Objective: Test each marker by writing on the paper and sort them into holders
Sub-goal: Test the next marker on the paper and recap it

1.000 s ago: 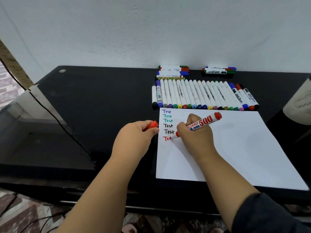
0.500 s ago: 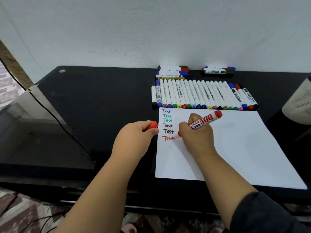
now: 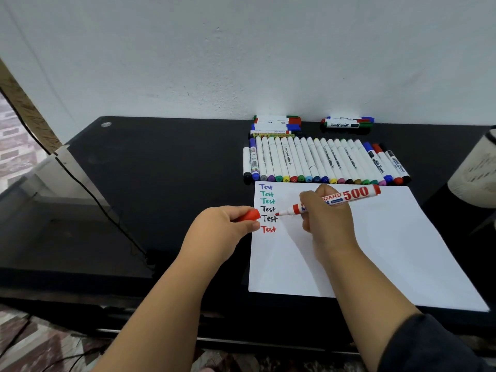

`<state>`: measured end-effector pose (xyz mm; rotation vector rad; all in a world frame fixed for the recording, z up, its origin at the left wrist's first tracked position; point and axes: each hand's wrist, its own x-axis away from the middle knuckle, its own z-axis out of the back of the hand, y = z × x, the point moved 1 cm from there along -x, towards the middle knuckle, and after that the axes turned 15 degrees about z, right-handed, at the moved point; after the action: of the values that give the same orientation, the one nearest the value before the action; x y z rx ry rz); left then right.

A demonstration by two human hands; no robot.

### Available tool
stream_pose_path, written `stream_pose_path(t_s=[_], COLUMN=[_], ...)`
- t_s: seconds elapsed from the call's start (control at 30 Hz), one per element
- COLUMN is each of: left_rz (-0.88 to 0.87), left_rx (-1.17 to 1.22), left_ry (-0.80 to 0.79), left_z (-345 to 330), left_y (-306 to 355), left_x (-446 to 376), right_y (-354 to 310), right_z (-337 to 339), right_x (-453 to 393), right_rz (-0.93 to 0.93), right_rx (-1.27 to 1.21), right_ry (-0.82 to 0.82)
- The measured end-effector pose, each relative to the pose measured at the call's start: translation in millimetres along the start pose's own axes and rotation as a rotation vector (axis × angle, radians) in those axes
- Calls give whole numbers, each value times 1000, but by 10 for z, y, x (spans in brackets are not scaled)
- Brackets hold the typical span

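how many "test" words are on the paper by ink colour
On the paper:
purple Test: 1
green Test: 2
black Test: 2
red Test: 1
Total: 6

White wall [image 3: 241,49] (matte), black desk [image 3: 161,170]

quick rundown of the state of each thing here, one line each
red marker: uncapped, gripped in the right hand, tip just off the paper
red cap: off, pinched in the left hand
paper: flat on the desk, six "Test" words, the last in red
marker row: capped, lying side by side above the paper
back marker piles: capped, lying by the wall
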<state>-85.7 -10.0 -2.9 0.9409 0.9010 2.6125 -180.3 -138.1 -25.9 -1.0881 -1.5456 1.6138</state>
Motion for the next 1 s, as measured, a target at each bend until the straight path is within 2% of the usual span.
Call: stream_pose_path(t_s=[0.1,0.3,0.53,0.7,0.87,1.0], left_rz=[-12,-52,-105,-135,-132,-136], left_rx=[16,9,31,36,251,314], left_ry=[-47,-114,-76,-37,-113,-203], left_z=[-16,-97,-118,-71,-35,-4], left_y=[30,98,76,94,66,62], left_x=[19,65,82,123,145,157], right_y=[-99,-161,-182,-286,-329,-334], right_z=[19,-26,-61,18,76,87], right_x=[6,102,164,170,121,100], right_rz=[-30,-23,-86,-76,-72,-75], right_rx=[-170,-102,-23,-184,-148,-162], right_ry=[-6,-109,-190,-245,-248,-238])
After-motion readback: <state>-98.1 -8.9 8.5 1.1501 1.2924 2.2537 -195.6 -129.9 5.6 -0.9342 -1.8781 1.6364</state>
